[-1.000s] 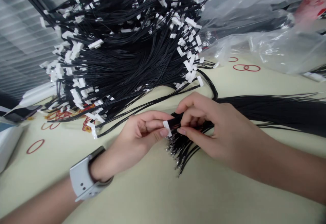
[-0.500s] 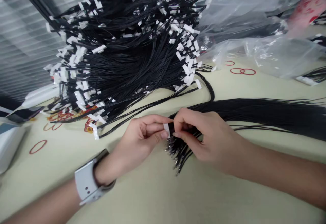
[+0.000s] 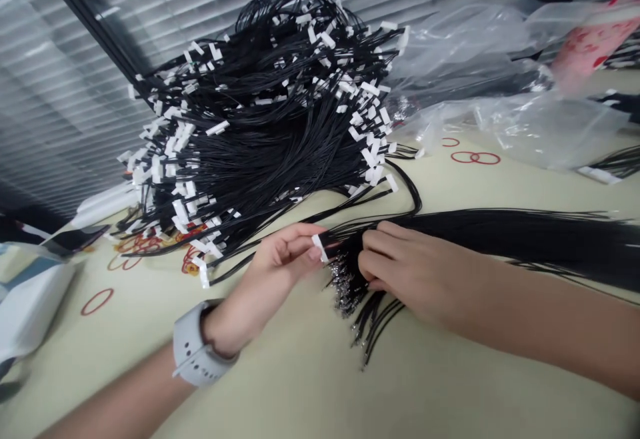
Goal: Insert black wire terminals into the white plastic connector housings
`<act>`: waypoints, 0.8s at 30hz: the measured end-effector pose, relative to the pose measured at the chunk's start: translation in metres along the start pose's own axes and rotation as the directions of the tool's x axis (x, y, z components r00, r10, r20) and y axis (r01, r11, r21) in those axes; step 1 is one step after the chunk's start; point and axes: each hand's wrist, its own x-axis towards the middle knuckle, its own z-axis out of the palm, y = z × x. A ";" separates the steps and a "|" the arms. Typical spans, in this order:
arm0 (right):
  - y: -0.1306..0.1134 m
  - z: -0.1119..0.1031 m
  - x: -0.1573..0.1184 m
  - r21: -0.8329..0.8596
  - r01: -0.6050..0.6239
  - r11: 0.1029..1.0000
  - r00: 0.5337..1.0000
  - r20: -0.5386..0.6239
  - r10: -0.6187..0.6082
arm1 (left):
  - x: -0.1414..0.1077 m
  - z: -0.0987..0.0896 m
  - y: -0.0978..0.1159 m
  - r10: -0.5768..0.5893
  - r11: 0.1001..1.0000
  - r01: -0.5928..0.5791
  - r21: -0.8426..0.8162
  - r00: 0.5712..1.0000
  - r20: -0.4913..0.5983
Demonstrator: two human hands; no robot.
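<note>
My left hand (image 3: 280, 266) pinches a small white connector (image 3: 319, 248) between thumb and fingertips, with black wire at its right side. Just right of it my right hand (image 3: 407, 262) has its fingers curled down into a bundle of loose black wires (image 3: 353, 259). Small bare metal terminals (image 3: 343, 289) tip the near ends of these wires. Most of my right fingertips are hidden, so how many wires they grip does not show. The bundle runs on behind that hand as a long black hank (image 3: 525, 232) to the right edge.
Behind my hands rises a big pile of black cables (image 3: 280, 132) with white connectors. Red rubber bands (image 3: 97, 301) lie at left, and more (image 3: 475, 157) at right. Clear plastic bags (image 3: 530, 126) and a pink cup (image 3: 595, 46) stand at back right, a white box (image 3: 35, 299) at left.
My right hand has moved off the white connector and down onto the wire bundle, its fingers now curled into it. My left hand still holds the connector. The camera view has tilted up slightly.
</note>
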 end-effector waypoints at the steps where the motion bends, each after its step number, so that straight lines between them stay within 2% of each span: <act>1: 0.000 -0.001 0.001 0.036 -0.026 0.999 0.999 -0.020 0.027 | -0.001 0.000 0.000 0.003 1.000 -0.003 0.023 1.000 -0.006; 3: -0.002 -0.007 0.004 0.155 -0.135 0.979 0.990 -0.027 0.141 | -0.001 0.000 0.001 0.010 0.998 -0.009 0.064 1.000 -0.009; 6: -0.005 -0.016 0.009 0.294 -0.326 0.899 0.942 0.022 0.335 | -0.002 0.002 0.002 0.020 0.996 -0.022 0.087 0.999 0.028; 9: -0.008 -0.018 0.013 0.341 -0.415 0.843 0.900 0.020 0.435 | -0.004 0.005 0.004 0.033 0.994 -0.040 0.101 0.997 0.068; 15: -0.011 -0.014 0.014 0.437 -0.439 0.785 0.881 0.037 0.472 | -0.007 0.009 0.005 0.033 0.986 -0.046 0.158 0.996 0.084; 24: -0.013 -0.013 0.014 0.440 -0.420 0.794 0.886 0.009 0.464 | -0.005 0.010 0.003 0.060 0.967 -0.088 0.241 0.991 0.122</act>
